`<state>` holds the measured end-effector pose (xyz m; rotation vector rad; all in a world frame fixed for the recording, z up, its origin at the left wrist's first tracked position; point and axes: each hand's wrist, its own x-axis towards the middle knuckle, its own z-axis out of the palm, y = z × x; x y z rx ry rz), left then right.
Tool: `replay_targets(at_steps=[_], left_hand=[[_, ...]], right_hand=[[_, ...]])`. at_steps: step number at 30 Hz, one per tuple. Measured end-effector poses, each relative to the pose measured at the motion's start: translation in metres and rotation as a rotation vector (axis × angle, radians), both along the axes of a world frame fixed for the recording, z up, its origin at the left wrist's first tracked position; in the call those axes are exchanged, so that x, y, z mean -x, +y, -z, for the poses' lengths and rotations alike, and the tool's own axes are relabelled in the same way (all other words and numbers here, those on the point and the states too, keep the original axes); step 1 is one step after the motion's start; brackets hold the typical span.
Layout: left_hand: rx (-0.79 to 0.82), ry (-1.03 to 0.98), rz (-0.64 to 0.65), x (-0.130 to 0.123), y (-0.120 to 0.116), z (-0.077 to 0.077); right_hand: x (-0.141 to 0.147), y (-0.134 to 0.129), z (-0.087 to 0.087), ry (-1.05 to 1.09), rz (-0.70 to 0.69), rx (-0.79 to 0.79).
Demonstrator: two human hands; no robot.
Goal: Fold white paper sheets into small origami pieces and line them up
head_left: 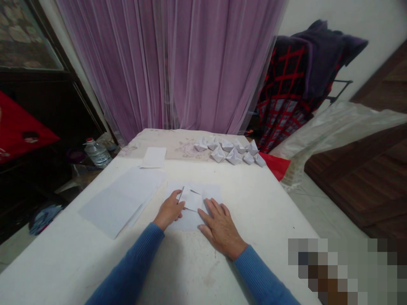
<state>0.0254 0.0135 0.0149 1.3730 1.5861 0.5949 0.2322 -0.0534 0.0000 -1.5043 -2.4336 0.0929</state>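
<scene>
A small folded piece of white paper [192, 201] lies over a flat white sheet [187, 223] in the middle of the table. My left hand [170, 208] pinches the folded paper at its left edge, thumb on top. Flat beside its right edge rests my right hand [220, 226], fingers spread, the fingertips at the paper's edge and on the sheet. Part of the sheet is hidden under the folded paper and my hands.
A stack of white paper [122, 199] lies on the left, with a smaller white piece [154, 157] behind it. Several folded paper boats [234, 156] stand at the table's [267, 228] far right. Beyond hang purple curtains [203, 63]; a water bottle [98, 153] stands off the left edge.
</scene>
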Motion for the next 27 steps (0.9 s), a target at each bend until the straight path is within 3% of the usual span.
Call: replay_targets(at_steps=[9,15,21,25,27], left_hand=[[-0.024,0.029,0.034,0.001,-0.002,-0.001],[-0.047,0.107,0.200,0.003,-0.005,-0.007],[-0.188,0.353,0.323,0.005,-0.004,-0.012],[-0.292,0.548,0.311,0.007,-0.009,-0.011],[-0.416,0.619,0.268,0.007,-0.012,-0.007]], right_hand=[[-0.005,0.001,0.002,0.032,-0.004,-0.060],[-0.006,0.026,-0.010,0.149,0.063,-0.234],[0.010,0.044,-0.016,0.080,-0.057,-0.080],[0.016,0.044,-0.009,0.056,-0.062,0.006],[0.016,0.043,-0.004,0.053,-0.048,0.023]])
